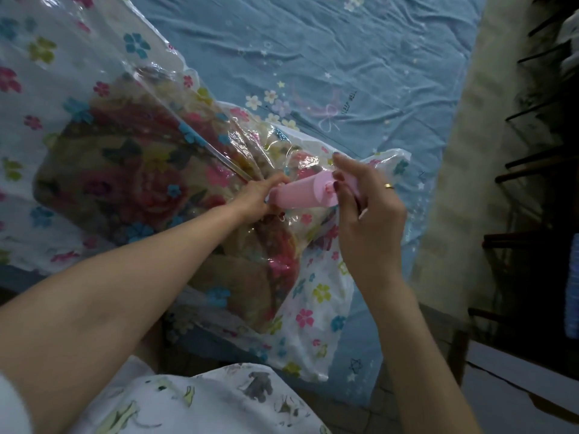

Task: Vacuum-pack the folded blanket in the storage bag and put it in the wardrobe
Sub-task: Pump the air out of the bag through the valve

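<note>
Glossy clear plastic storage bag (103, 57), fuzzy cloth blanket (125, 170), smooth plastic pump (300, 192).

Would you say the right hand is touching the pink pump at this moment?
Touching: the head view shows the right hand with fingers curled round the pink pump's handle end.

The person wears a white printed garment (200, 402), a gold ring (388, 186) (right hand (369, 211)) and dark nail polish.

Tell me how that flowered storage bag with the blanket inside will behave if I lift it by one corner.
The storage bag is thin wrinkled film, so the corner would probably flop and feel slick. The blanket fills only the middle, so it would likely sag there.
</note>
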